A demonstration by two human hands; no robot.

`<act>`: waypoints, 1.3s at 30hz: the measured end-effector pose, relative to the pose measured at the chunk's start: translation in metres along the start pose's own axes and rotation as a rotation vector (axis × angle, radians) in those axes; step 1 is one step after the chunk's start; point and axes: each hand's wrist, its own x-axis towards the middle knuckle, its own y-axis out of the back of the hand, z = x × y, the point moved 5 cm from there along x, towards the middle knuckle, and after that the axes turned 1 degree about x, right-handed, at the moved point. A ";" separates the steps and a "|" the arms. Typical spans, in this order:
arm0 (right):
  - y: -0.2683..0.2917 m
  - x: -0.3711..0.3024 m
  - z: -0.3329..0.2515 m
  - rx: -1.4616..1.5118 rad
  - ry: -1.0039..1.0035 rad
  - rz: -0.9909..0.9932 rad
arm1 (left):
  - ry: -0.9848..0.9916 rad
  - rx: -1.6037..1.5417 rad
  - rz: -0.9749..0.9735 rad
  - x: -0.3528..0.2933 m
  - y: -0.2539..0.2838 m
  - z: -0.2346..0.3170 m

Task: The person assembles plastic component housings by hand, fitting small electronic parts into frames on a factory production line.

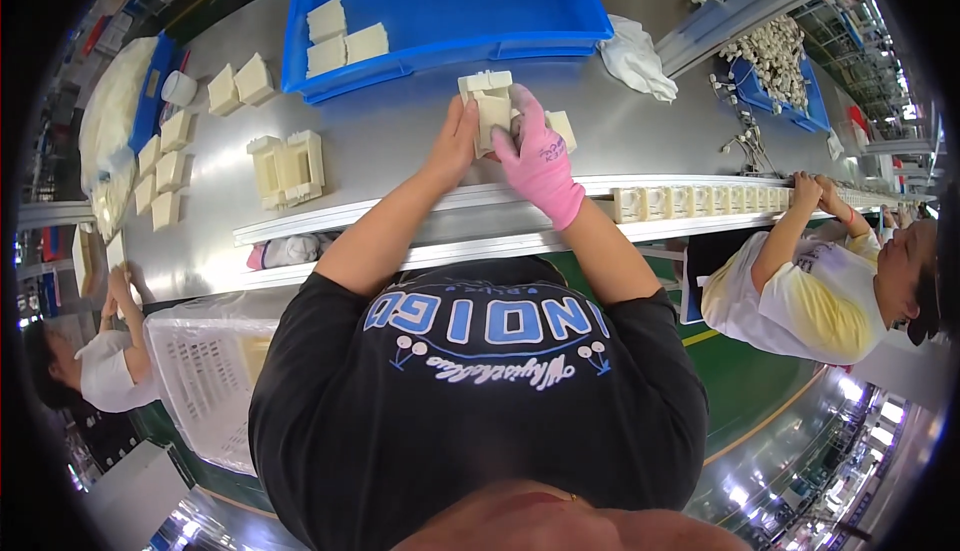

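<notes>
Over the metal table, in front of the blue bin, I hold a cream plastic housing in both hands. My bare left hand is closed around its left side. My right hand, in a pink glove, grips it from the right, with thumb and fingers bent over its face. Just beyond the gloved hand, another cream piece shows partly; I cannot tell if it is held or lying on the table. To the left, a pair of cream housings lies side by side on the metal.
The blue bin holds several cream pieces at its left end. More cream blocks and a white cup are farther left. A white cloth lies right of the bin. Cream parts line the rail toward a co-worker.
</notes>
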 end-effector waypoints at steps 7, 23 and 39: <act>0.006 -0.002 -0.010 0.046 0.003 0.006 | -0.016 -0.167 -0.108 0.002 -0.002 0.000; 0.004 0.004 -0.006 0.014 0.068 0.010 | -0.026 0.034 -0.082 0.001 0.002 0.004; 0.038 0.012 0.003 0.465 -0.135 -0.015 | 0.151 -0.272 -0.240 -0.011 -0.015 0.016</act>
